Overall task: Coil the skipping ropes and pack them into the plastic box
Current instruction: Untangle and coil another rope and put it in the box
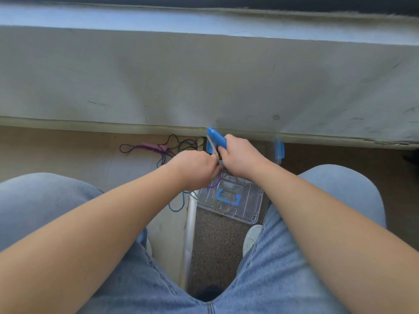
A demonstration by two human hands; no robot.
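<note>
My right hand [240, 155] grips the blue handle [216, 138] of a skipping rope, its tip pointing up and away from me. Just to its left, my left hand [195, 166] is curled around the thin rope close to that handle. Both hands hover over the clear plastic box [277, 152] with blue clips, most of which they hide. Its clear lid [247, 202] with a blue handle lies on the floor nearer to me, and rope strands trail across it. A purple rope [136, 148] with a pink handle and a dark rope [174, 138] lie tangled on the floor to the left.
A low grey wall [204, 82] runs across right behind the box. My knees in blue jeans [45, 200] frame the work area on both sides. A white shoe [251, 239] sits beside the lid. A pale strip [189, 234] divides light flooring from dark speckled flooring.
</note>
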